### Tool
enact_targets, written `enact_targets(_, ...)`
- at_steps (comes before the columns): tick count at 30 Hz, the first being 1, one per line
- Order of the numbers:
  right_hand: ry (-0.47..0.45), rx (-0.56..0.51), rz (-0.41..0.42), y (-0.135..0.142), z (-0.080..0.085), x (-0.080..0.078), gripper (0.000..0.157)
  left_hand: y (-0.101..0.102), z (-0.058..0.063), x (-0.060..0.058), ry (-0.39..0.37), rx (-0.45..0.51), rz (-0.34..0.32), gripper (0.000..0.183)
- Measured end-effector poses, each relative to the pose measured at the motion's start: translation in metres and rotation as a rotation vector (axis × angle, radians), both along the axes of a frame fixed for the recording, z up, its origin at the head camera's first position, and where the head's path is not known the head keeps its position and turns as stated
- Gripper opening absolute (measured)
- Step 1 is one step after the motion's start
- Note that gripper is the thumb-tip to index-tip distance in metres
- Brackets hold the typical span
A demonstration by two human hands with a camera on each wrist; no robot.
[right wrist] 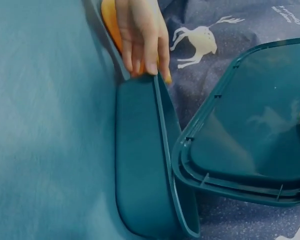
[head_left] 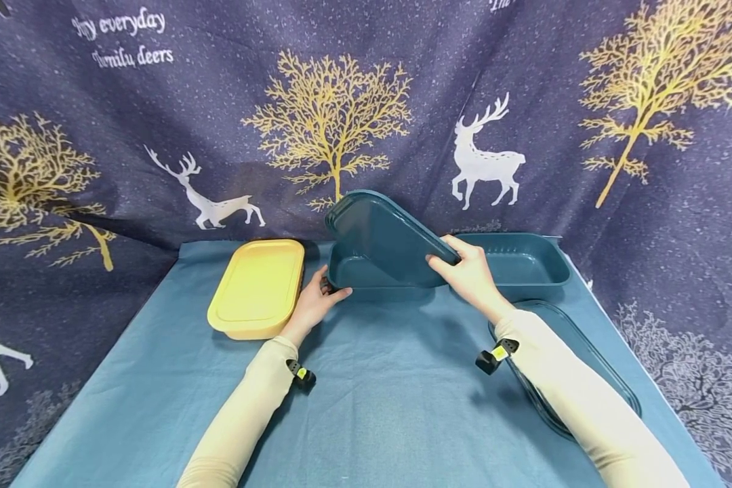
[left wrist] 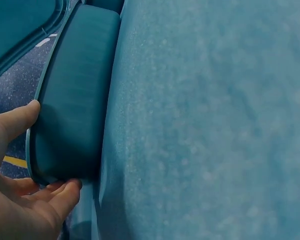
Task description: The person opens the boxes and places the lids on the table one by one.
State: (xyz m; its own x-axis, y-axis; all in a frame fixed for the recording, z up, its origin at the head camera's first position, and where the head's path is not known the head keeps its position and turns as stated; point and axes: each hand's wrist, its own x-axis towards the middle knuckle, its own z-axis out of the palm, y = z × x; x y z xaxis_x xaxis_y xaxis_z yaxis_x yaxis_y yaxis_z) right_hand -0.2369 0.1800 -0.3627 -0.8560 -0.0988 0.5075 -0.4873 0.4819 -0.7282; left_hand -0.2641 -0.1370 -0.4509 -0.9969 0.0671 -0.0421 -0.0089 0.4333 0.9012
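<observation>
At the lower left, the left hand (left wrist: 22, 210) grips one end of a teal container (left wrist: 75, 95), thumb against its rim, fingertips at its bottom end. I see part of a teal lid (left wrist: 17, 30) across the upper left corner, speckled dark cloth (left wrist: 15, 90) showing below it. Blue cloth (left wrist: 205, 120) fills the right side, softly blurred.

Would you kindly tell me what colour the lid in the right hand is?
Dark teal; the lid shows best in the right wrist view.
</observation>
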Motion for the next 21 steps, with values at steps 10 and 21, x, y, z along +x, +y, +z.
enact_targets(10, -0.133, -0.005, 0.006, 0.010, 0.005, 0.007, 0.023, 0.001, 0.004, -0.001, -0.007, -0.004, -0.010, 0.092)
enact_targets(21, -0.358, 0.052, 0.111, 0.025, -0.002, 0.009, 0.040, -0.001, 0.000, -0.006, 0.045, -0.019, -0.038, 0.081)
